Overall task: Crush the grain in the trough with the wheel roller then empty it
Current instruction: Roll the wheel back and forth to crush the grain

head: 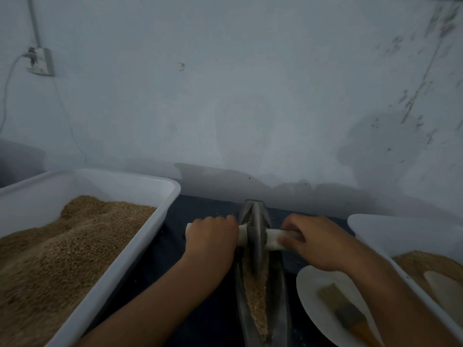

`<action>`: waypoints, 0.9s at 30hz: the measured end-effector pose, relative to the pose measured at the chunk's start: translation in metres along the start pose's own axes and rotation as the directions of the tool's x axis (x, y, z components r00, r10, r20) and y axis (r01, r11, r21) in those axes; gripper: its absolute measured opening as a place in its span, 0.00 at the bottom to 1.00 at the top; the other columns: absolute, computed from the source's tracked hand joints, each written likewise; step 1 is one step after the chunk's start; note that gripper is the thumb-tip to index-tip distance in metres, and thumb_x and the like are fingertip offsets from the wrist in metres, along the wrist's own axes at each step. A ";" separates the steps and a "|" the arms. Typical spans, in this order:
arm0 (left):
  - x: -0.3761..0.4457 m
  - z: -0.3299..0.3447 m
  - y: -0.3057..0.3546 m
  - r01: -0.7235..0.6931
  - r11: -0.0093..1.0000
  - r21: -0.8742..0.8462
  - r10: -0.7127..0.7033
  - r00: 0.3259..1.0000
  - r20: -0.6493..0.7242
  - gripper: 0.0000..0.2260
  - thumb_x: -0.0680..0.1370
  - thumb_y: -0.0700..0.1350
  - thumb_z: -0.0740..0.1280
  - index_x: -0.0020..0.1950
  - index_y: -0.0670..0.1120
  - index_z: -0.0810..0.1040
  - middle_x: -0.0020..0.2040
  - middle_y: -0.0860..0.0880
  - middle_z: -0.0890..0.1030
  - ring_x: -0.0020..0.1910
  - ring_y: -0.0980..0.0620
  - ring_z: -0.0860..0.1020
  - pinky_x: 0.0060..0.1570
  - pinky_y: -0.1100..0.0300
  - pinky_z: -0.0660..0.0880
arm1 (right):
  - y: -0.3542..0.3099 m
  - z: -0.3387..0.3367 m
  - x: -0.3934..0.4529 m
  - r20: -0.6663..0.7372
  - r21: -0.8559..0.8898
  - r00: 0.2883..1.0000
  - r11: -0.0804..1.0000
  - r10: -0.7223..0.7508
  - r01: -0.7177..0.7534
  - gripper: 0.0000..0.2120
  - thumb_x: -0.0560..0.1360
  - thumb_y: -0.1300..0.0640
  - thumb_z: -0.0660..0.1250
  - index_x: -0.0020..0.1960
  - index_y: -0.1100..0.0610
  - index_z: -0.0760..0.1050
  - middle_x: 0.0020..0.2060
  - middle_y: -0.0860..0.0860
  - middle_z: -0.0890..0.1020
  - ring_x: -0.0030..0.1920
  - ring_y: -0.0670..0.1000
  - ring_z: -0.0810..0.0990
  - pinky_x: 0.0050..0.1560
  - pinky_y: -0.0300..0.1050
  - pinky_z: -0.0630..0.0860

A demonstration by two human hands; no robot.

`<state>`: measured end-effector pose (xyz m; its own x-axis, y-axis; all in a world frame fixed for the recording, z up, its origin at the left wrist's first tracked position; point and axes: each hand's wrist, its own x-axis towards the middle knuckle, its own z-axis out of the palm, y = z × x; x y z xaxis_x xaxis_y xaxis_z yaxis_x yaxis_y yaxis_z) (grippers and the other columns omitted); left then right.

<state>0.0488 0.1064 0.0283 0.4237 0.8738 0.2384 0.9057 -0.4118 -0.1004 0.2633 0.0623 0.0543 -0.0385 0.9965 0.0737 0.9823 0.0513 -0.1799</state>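
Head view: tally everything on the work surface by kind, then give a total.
White tubs holding grain: 2
Trough: 1
Wheel roller: 1
White plate: 1
Brush: 1
Hands gripping the roller handle: 2, left hand, right hand
Total: 8

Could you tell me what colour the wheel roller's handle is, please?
White; the handle shows best in the head view, either side of the dark grey wheel.

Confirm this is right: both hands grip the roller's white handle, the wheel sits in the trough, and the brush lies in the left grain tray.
Wrong on the brush: the head view shows it lying on the white plate at right, not in the left grain tray. The rest stands.
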 end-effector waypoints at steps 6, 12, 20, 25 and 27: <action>-0.028 -0.039 0.011 -0.103 0.990 0.095 0.086 0.982 0.166 0.05 0.78 0.45 0.67 0.46 0.47 0.71 0.46 0.49 0.76 0.44 0.51 0.74 0.42 0.56 0.66 | -0.031 -0.033 -0.034 0.182 -0.145 0.983 0.989 -0.014 0.041 0.15 0.71 0.34 0.67 0.45 0.45 0.71 0.41 0.45 0.79 0.41 0.44 0.77 0.43 0.46 0.76; -0.044 -0.054 0.011 -0.153 0.985 0.083 0.130 0.962 0.239 0.11 0.79 0.46 0.65 0.39 0.49 0.67 0.47 0.50 0.77 0.44 0.50 0.74 0.44 0.55 0.65 | -0.045 -0.041 -0.050 0.157 -0.187 0.986 0.979 -0.054 0.083 0.18 0.66 0.34 0.71 0.45 0.44 0.71 0.42 0.43 0.78 0.41 0.42 0.75 0.40 0.42 0.74; -0.026 -0.035 0.007 -0.115 0.991 -0.068 0.127 0.968 0.215 0.03 0.79 0.43 0.67 0.51 0.46 0.75 0.49 0.48 0.77 0.48 0.49 0.76 0.44 0.55 0.66 | -0.018 -0.021 -0.021 0.175 -0.125 0.985 0.992 0.012 0.010 0.11 0.74 0.37 0.65 0.46 0.43 0.71 0.43 0.43 0.78 0.42 0.43 0.76 0.40 0.43 0.73; -0.004 -0.008 0.000 -0.122 0.988 -0.091 0.126 0.991 0.038 0.19 0.78 0.45 0.67 0.68 0.47 0.68 0.63 0.44 0.71 0.59 0.46 0.73 0.48 0.56 0.60 | 0.005 0.008 0.006 0.000 -0.045 1.000 0.999 0.004 -0.004 0.12 0.83 0.43 0.56 0.56 0.47 0.74 0.48 0.47 0.80 0.46 0.47 0.77 0.43 0.46 0.72; 0.004 0.002 -0.003 -0.132 0.984 -0.116 0.133 0.991 0.002 0.22 0.78 0.45 0.67 0.71 0.47 0.66 0.64 0.44 0.72 0.62 0.46 0.71 0.54 0.56 0.63 | 0.009 0.016 0.012 -0.117 -0.046 0.993 0.999 -0.023 0.018 0.13 0.84 0.44 0.55 0.56 0.48 0.75 0.49 0.47 0.80 0.47 0.49 0.77 0.47 0.47 0.72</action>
<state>0.0474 0.1116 0.0281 0.5403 0.8118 0.2215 0.8346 -0.5506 -0.0182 0.2685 0.0759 0.0376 -0.0398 0.9806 0.1921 0.9889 0.0662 -0.1332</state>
